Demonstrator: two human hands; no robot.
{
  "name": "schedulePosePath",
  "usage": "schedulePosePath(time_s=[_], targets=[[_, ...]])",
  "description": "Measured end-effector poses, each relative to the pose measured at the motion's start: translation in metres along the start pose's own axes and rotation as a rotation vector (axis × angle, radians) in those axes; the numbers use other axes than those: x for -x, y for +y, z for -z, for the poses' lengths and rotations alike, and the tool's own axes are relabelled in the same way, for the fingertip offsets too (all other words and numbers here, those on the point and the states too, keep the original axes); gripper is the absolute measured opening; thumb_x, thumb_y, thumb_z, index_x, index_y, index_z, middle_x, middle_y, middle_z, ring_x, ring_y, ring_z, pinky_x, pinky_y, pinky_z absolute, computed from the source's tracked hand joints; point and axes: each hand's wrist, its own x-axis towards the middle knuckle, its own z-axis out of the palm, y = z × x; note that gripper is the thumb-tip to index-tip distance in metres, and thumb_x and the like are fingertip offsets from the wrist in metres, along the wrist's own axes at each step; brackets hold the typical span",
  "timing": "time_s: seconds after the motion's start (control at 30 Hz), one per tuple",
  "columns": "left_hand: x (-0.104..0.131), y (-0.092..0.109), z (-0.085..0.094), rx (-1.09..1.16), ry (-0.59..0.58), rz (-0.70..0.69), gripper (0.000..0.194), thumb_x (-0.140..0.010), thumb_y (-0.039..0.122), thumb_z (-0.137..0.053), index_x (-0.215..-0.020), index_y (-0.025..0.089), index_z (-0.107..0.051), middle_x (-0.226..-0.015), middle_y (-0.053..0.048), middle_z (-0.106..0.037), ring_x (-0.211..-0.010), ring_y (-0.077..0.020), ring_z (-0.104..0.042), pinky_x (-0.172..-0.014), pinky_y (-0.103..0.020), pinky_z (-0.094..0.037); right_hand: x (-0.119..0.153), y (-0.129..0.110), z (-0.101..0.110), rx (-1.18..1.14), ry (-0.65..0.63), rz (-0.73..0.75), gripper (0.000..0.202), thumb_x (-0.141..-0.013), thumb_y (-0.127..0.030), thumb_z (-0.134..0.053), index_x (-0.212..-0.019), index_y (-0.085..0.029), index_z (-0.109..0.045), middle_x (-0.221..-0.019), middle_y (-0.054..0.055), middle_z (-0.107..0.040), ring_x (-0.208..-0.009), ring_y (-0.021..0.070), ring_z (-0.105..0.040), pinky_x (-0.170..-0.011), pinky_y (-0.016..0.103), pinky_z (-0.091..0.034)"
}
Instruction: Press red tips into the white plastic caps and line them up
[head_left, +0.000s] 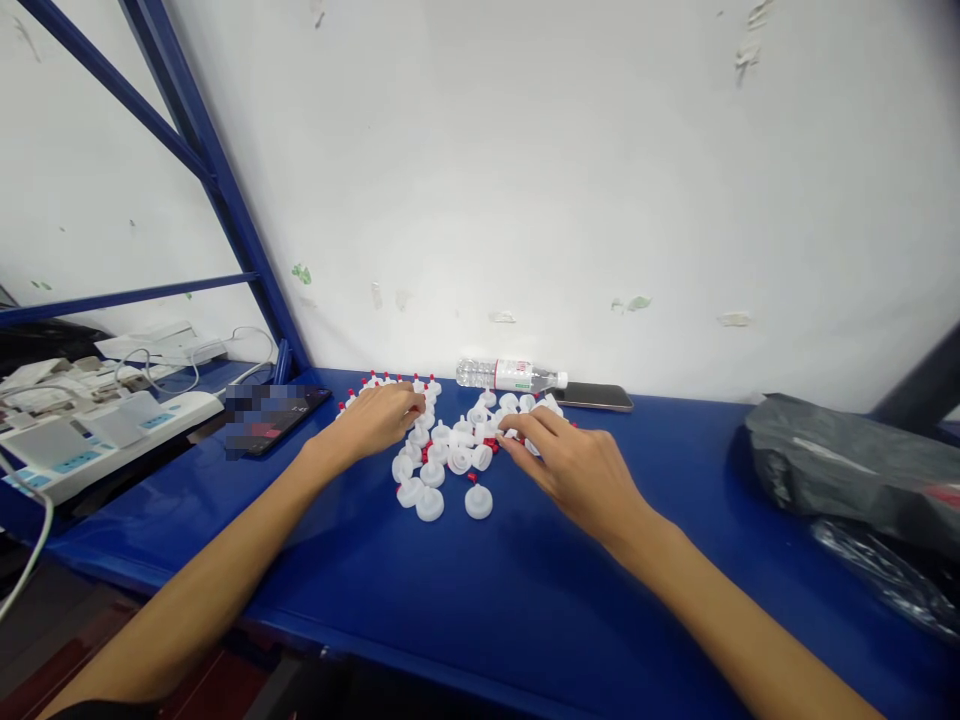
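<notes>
Many white plastic nozzle caps lie in a loose pile on the blue table, with small red tips scattered among them. My left hand is over the pile's left side, its fingers curled closed; what they hold, if anything, is hidden. Behind and beside that hand stand several white caps fitted with red tips. At the pile's right side, my right hand has its thumb and index fingertips close together among the caps. Whatever is between them is too small to make out.
A clear water bottle lies on its side by the wall, next to a phone. A dark tablet-like device and a white power strip are at left. A grey plastic bag lies at right. A blue frame post rises at left.
</notes>
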Motion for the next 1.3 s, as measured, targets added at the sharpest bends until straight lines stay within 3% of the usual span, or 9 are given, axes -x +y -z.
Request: schedulePosePath(time_s=[0.43,0.6,0.77,0.97,1.3], targets=[[-0.002,-0.001,-0.012,0.032,0.015,-0.019,0.031,-0.093,0.017,-0.046,-0.105,0.024,-0.074,-0.111,-0.008,-0.070,-0.097,-0.0213,-0.068,-0.081,-0.028,-0.049,0.001,-0.003,0.002,-0.090,-0.048,-0.043,0.024,-0.105,-0.031,-0.045,-0.108,-0.024,-0.068,-0.097,0.000,-0.071,-0.068,0.0112,-0.064,-0.051,0.028,-0.026],[-0.004,-0.001,-0.011,0.059,0.021,-0.003,0.030,-0.093,0.018,-0.047,-0.102,0.025,-0.075,-0.109,-0.008,-0.073,-0.098,-0.0225,-0.069,-0.081,-0.029,-0.049,0.002,-0.005,0.002,-0.108,-0.089,-0.055,0.024,-0.105,-0.031,-0.044,-0.109,-0.024,-0.067,-0.101,0.001,-0.071,-0.073,0.0123,-0.066,-0.053,0.028,-0.027],[-0.004,0.000,-0.005,0.099,0.060,0.063,0.031,-0.091,0.020,-0.051,-0.114,0.025,-0.071,-0.106,-0.006,-0.077,-0.096,-0.0237,-0.071,-0.076,-0.030,-0.049,0.001,-0.005,0.003,-0.114,-0.105,-0.064,0.025,-0.105,-0.031,-0.044,-0.109,-0.024,-0.067,-0.101,0.001,-0.072,-0.074,0.0126,-0.066,-0.053,0.028,-0.027],[-0.004,0.000,-0.005,0.148,0.076,0.108,0.020,-0.087,0.021,-0.057,-0.091,0.024,-0.076,-0.092,-0.006,-0.079,-0.087,-0.0255,-0.072,-0.075,-0.031,-0.049,0.001,-0.007,0.005,-0.111,-0.141,-0.060,0.027,-0.105,-0.031,-0.042,-0.107,-0.023,-0.067,-0.101,0.003,-0.072,-0.075,0.0136,-0.067,-0.053,0.027,-0.028],[-0.006,-0.003,-0.009,0.283,0.080,0.132,0.017,-0.085,0.022,-0.060,-0.085,0.020,-0.077,-0.089,-0.004,-0.079,-0.080,-0.0223,-0.072,-0.068,-0.028,-0.050,0.001,-0.009,0.005,-0.157,-0.186,-0.049,0.026,-0.105,-0.032,-0.043,-0.110,-0.023,-0.067,-0.103,0.004,-0.071,-0.078,0.0147,-0.067,-0.056,0.025,-0.032]])
